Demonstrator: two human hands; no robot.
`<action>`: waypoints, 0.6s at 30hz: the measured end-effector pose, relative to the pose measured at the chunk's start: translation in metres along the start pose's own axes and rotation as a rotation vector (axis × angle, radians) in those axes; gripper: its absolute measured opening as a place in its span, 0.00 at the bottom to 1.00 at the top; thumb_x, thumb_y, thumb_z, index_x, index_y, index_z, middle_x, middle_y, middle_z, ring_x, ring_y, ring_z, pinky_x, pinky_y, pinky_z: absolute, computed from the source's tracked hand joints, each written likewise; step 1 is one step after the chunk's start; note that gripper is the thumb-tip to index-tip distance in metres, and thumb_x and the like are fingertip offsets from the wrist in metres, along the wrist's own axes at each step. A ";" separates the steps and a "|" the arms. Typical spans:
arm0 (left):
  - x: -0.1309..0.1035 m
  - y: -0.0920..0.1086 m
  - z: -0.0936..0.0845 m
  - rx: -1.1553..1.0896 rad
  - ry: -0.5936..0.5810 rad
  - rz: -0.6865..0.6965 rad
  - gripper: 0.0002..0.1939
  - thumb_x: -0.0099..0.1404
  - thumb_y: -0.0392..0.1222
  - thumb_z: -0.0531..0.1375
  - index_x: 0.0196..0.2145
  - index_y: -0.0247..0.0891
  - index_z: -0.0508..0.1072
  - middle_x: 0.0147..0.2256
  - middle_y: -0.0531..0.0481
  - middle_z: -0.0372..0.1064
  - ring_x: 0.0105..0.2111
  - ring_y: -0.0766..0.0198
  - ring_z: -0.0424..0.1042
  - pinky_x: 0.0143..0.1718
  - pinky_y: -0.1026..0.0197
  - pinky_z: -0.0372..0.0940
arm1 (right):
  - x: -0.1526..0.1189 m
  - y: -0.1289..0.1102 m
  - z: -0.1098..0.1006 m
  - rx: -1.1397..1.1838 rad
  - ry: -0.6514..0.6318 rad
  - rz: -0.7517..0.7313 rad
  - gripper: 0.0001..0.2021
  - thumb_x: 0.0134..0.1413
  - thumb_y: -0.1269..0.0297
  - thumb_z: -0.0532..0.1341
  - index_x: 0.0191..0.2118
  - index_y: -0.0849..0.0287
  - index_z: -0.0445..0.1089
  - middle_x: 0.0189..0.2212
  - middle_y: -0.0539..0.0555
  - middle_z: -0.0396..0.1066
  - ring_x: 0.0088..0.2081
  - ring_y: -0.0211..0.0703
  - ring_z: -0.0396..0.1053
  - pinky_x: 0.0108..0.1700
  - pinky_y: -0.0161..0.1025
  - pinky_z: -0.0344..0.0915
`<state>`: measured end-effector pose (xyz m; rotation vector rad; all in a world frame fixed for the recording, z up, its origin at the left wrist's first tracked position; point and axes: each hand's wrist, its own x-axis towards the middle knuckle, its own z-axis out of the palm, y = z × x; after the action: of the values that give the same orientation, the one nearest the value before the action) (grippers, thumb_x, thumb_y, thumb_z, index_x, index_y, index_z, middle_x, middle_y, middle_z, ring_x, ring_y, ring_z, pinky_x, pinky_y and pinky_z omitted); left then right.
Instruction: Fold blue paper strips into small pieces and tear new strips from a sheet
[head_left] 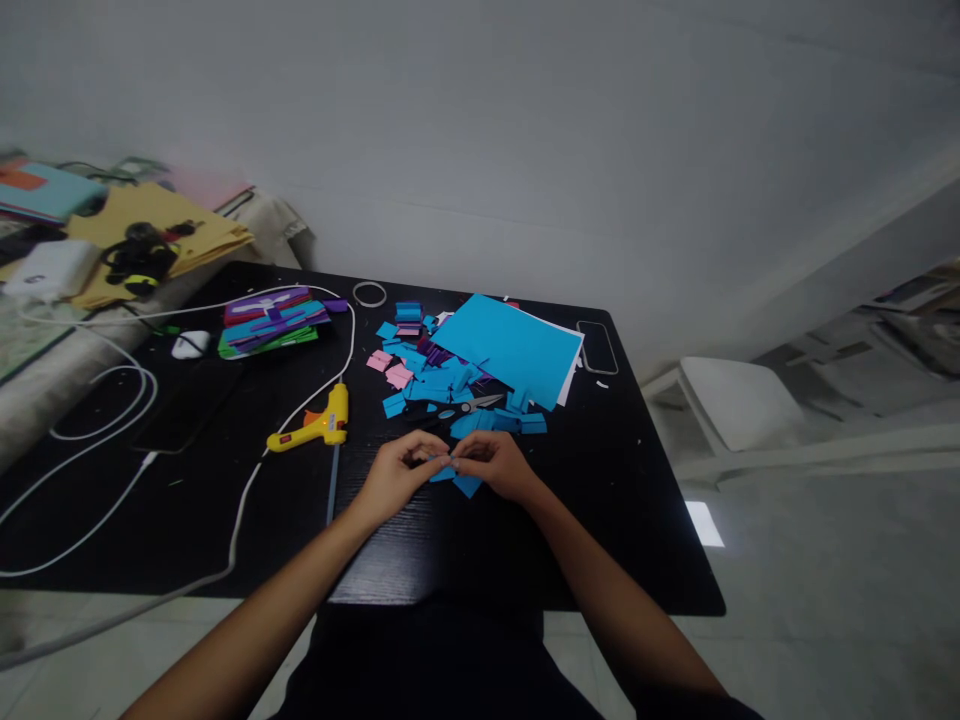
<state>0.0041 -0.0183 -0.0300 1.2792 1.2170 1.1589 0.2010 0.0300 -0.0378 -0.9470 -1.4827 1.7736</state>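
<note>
The left hand (pixel 403 472) and right hand (pixel 501 463), fingers pinched narrow, hold a small blue paper piece (pixel 442 474) between them, nearer than the black-handled metal scissors (pixel 471 406).

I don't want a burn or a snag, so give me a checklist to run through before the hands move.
1. Left hand and right hand together at the small flat blue paper piece: ok.
2. That piece fully in sight: not ok; the fingers cover part of it.
3. Yellow glue gun with an orange trigger apart from both hands: ok.
4. Glue gun cool: cannot tell.
5. Scissors with grey metal blades away from loose paper: not ok; they lie among blue paper scraps.
6. Long white cable apart from both hands: ok.
</note>
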 end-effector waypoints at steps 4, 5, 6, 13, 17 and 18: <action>0.001 -0.001 0.000 0.019 0.012 0.010 0.14 0.58 0.50 0.71 0.35 0.38 0.79 0.26 0.52 0.74 0.28 0.64 0.73 0.32 0.63 0.69 | 0.001 -0.001 0.001 -0.007 -0.010 -0.008 0.17 0.43 0.52 0.77 0.32 0.59 0.78 0.27 0.50 0.78 0.29 0.41 0.75 0.35 0.39 0.73; 0.001 -0.001 0.000 0.024 0.014 0.012 0.13 0.58 0.50 0.71 0.35 0.38 0.79 0.26 0.53 0.74 0.28 0.64 0.73 0.32 0.63 0.69 | 0.001 -0.001 0.001 -0.004 -0.012 -0.006 0.17 0.42 0.51 0.77 0.32 0.59 0.78 0.27 0.50 0.78 0.29 0.40 0.75 0.35 0.38 0.73; 0.001 -0.001 0.000 0.027 0.015 0.013 0.13 0.58 0.49 0.71 0.35 0.38 0.79 0.27 0.53 0.74 0.28 0.64 0.73 0.32 0.63 0.69 | 0.001 -0.001 0.001 0.000 -0.014 -0.004 0.18 0.42 0.51 0.77 0.32 0.59 0.78 0.27 0.50 0.78 0.28 0.40 0.75 0.35 0.38 0.73; 0.002 -0.003 -0.001 0.028 0.012 0.016 0.12 0.59 0.49 0.71 0.37 0.39 0.81 0.28 0.52 0.77 0.30 0.62 0.76 0.35 0.61 0.71 | 0.002 -0.001 0.001 0.019 -0.011 0.014 0.16 0.42 0.54 0.78 0.32 0.59 0.77 0.26 0.49 0.77 0.27 0.39 0.74 0.34 0.38 0.72; 0.002 -0.002 -0.002 0.043 -0.014 0.013 0.12 0.60 0.48 0.70 0.38 0.39 0.82 0.28 0.51 0.78 0.29 0.61 0.77 0.35 0.60 0.72 | 0.001 0.000 0.000 0.016 -0.006 0.005 0.16 0.42 0.54 0.78 0.32 0.59 0.77 0.27 0.49 0.77 0.28 0.39 0.75 0.35 0.38 0.72; 0.001 -0.001 -0.002 0.051 -0.018 0.014 0.11 0.61 0.48 0.70 0.38 0.39 0.82 0.29 0.51 0.79 0.30 0.61 0.77 0.35 0.60 0.72 | 0.002 0.001 0.000 0.014 -0.004 0.000 0.16 0.42 0.54 0.78 0.32 0.59 0.77 0.27 0.49 0.77 0.28 0.39 0.75 0.35 0.38 0.72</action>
<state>0.0017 -0.0169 -0.0312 1.3348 1.2329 1.1304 0.2002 0.0312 -0.0389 -0.9374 -1.4706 1.7849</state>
